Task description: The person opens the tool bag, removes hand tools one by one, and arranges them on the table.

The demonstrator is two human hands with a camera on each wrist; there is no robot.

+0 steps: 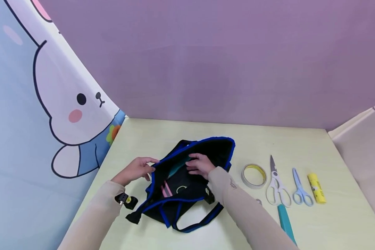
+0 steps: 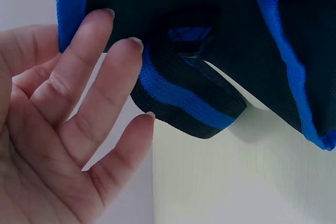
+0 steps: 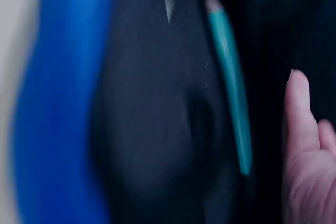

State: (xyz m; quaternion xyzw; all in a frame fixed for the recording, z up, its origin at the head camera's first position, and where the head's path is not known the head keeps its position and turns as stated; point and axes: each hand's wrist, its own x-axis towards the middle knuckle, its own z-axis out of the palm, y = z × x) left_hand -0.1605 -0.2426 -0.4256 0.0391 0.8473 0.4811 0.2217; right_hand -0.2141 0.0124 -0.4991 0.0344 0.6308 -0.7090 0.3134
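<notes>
A black bag (image 1: 190, 187) with blue trim lies on the table, its mouth spread wide. My left hand (image 1: 137, 170) pinches the trimmed rim on the left side; in the left wrist view, the other fingers (image 2: 100, 98) extend over the black fabric beside a black-and-blue strap (image 2: 184, 98). Inside the mouth is my right hand (image 1: 201, 165), fingers loosely bent and holding nothing visible. A slim teal object (image 3: 231, 87) lies in the bag, apart from the right hand (image 3: 310, 156) in the right wrist view. Pink strips (image 1: 166, 190) show lower in the bag.
Right of the bag lie a roll of tape (image 1: 253, 176), white-handled scissors (image 1: 277, 189), small blue scissors (image 1: 301, 191) and a yellow glue stick (image 1: 317, 188). A long teal object (image 1: 285, 220) is partly covered by the right sleeve. A purple backdrop (image 1: 206, 62) stands behind the table.
</notes>
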